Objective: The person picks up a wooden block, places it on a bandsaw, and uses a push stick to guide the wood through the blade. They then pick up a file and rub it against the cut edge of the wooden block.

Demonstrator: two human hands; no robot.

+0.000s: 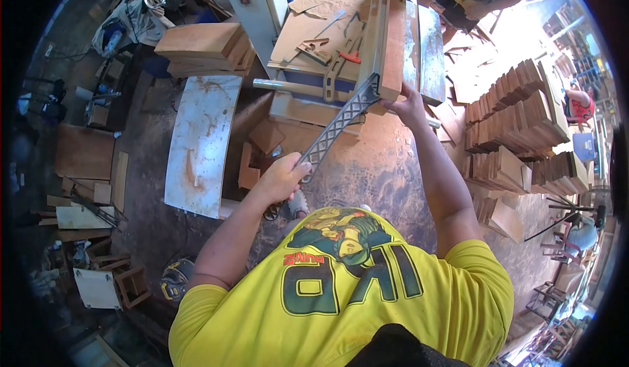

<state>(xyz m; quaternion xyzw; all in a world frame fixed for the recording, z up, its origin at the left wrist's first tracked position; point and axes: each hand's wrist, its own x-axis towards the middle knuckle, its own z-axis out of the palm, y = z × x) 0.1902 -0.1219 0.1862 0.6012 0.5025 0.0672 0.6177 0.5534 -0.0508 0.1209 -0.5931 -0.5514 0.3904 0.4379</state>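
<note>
Lattice bar point(341, 123), being gripped by the left hand point(285, 176): a grey, matt surface is being shown; metal or plastic cannot be told.
Plank point(393, 46), being held by the right hand point(409, 104): bare reddish wood, smooth and matt, is being displayed.
Sheet point(200, 144): pale metal, dull and rust-stained, is being seen.
Stacked offcuts point(517, 108): raw, unfinished wood is being shown.
Shirt point(341, 301): matt yellow cloth with a print is being worn.
Floor point(373, 170): a rough, mottled brown surface is being shown.

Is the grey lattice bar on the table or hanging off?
Hanging off: lattice bar slants past the table edge into left hand.
</note>
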